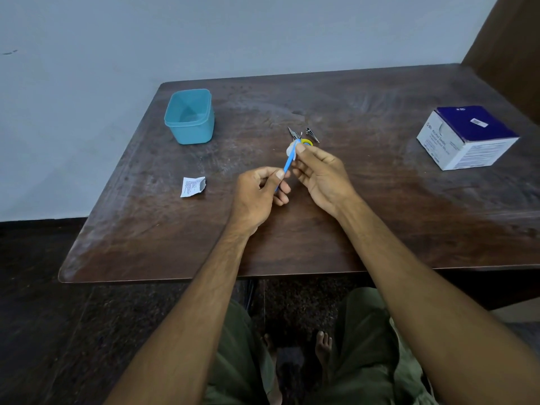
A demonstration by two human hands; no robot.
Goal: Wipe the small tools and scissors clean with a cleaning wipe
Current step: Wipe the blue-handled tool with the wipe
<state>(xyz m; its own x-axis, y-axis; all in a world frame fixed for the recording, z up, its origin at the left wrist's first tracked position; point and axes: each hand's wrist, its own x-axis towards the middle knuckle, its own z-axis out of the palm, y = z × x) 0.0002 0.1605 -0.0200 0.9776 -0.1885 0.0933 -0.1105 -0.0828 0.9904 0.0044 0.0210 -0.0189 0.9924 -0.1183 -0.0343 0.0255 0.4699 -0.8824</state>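
One blue tool [287, 166] is mid-wipe, left hand [258, 194] pinching it, right hand [320, 173] pinching the wipe [292, 149]; scissors [306, 137] beyond wait unwiped.

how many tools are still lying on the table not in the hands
3, as far as shows: small metal pliers, a dark pointed tool right of them, and yellow-handled scissors partly hidden behind the right hand. More may be hidden there.
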